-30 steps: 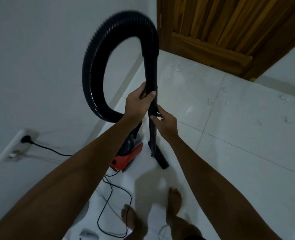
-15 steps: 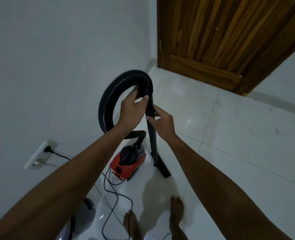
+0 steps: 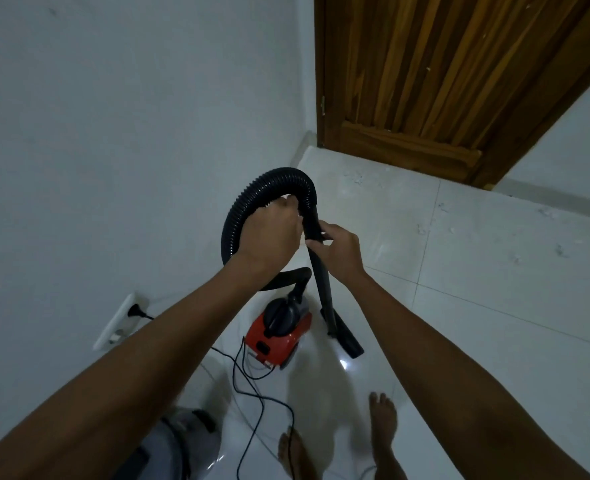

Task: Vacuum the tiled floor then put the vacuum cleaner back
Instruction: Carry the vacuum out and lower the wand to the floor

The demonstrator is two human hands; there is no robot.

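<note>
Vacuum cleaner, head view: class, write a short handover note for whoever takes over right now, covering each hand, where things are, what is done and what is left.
Left hand: grips the ribbed hose near the top of its loop.
Right hand: holds the black wand just below the hose joint.
Floor nozzle rests on the tiled floor, beside the red vacuum body.
Cord is plugged into the wall socket and trails loose near the bare feet.
Done: cannot tell.
Left: white specks lie near the wooden door; vacuum them, then put the cleaner back.
</note>
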